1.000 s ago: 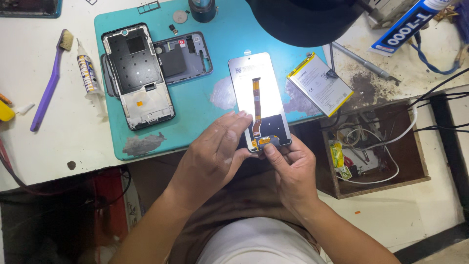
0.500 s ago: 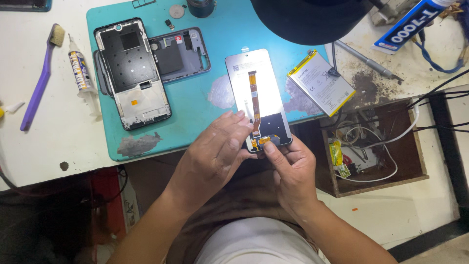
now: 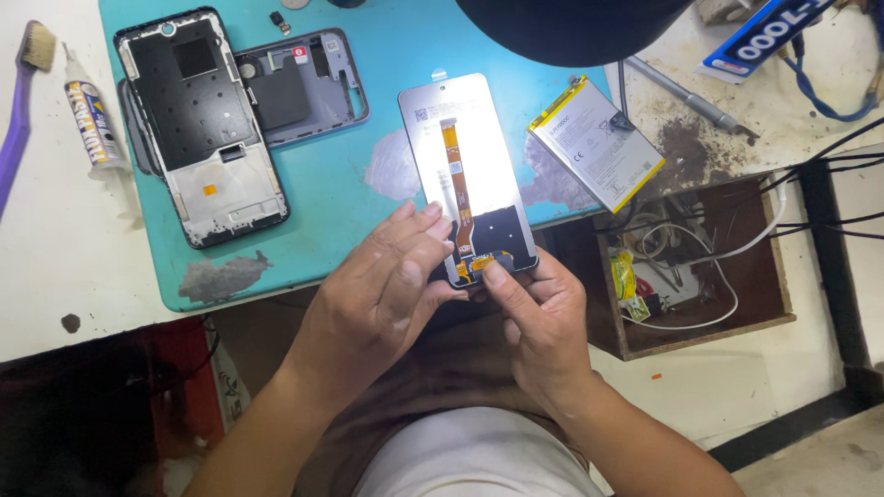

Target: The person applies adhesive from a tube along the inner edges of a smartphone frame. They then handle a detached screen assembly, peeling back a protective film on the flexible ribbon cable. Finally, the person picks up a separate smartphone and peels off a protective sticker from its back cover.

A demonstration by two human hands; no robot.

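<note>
Fingers: left hand [image 3: 391, 285], fingertips pressed together against the lower left edge of the panel; right hand [image 3: 539, 317], thumb laid on the bottom edge beside the connector, remaining fingers curled beneath. Both hands pinch the same item.

Item held: rectangular silvery-white phone display panel [image 3: 470, 175], back face up, lower end gripped over the table edge, upper end lying on the mat. An orange flat flex cable [image 3: 456, 184] runs lengthwise down its centre to a small gold connector at the bottom, just beside the right thumb.

Support: turquoise work mat [image 3: 341, 175], worn grey in patches, on a white table [image 3: 55, 248].

On mat, left: black rectangular phone mid-frame [image 3: 203, 129], with white lower section, overlapping a grey-blue plastic phone back cover [image 3: 304, 87].

Right of panel, near but apart: flat white phone battery with yellow edging [image 3: 597, 143], lying half off the mat.

Far left on table: small white glue tube [image 3: 94, 124]; purple-handled brush [image 3: 20, 110], partly out of frame.

Right: grey metal rod tool [image 3: 686, 97]; open brown wooden drawer [image 3: 700, 267] containing tangled white wires.

Top: dark cap brim [image 3: 571, 28], cropped.
</note>
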